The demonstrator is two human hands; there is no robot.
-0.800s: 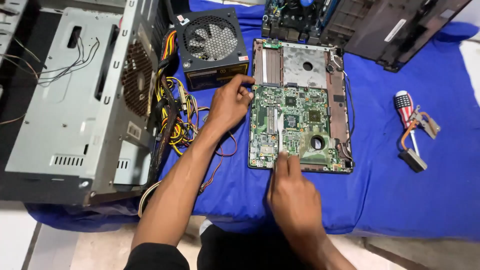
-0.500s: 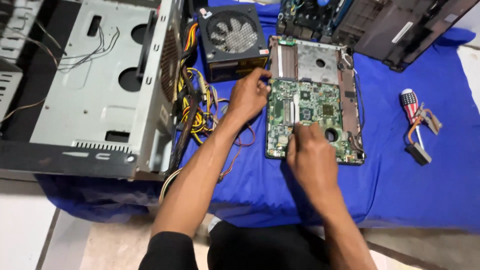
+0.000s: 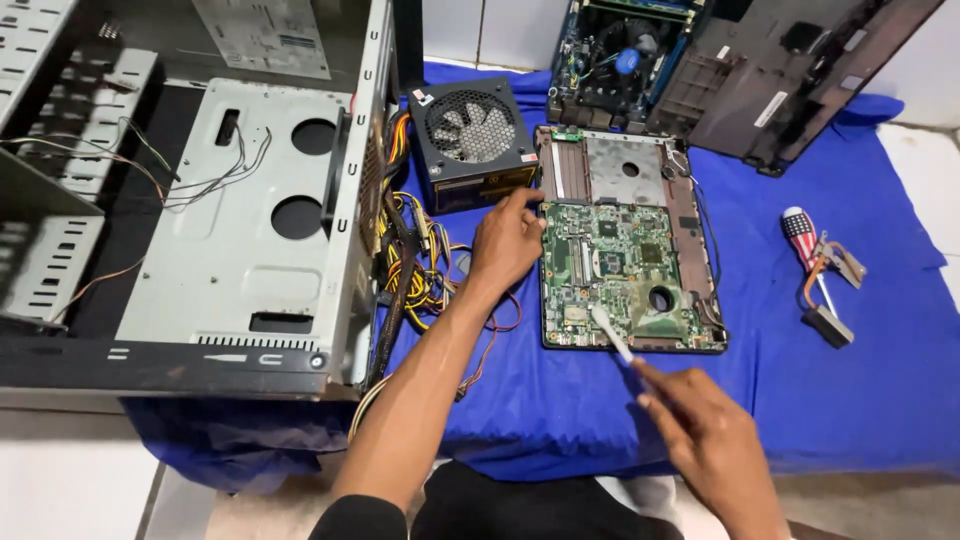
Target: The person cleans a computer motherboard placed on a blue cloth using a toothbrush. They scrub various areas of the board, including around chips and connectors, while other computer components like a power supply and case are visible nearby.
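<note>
A green laptop circuit board [image 3: 620, 270] lies in an opened laptop base [image 3: 690, 215] on a blue cloth. My left hand [image 3: 507, 240] rests on the board's upper left corner, fingers pressing its edge. My right hand [image 3: 700, 435] is below the board, off its front edge, and grips a thin white brush-like tool [image 3: 612, 333] whose tip touches the board's lower middle.
An open grey computer case [image 3: 230, 220] lies at the left with a bundle of yellow and black cables [image 3: 415, 265]. A black power supply with a fan [image 3: 470, 140] sits behind my left hand. A striped-handled screwdriver [image 3: 808, 245] and a copper heat pipe part [image 3: 830, 290] lie at the right. Another motherboard [image 3: 620, 55] and a dark laptop cover [image 3: 790, 70] lean at the back.
My right hand has drawn back from the middle of the board to below its front edge, with the white tool now pointing at the board. The view shifted; the left hand stayed put.
</note>
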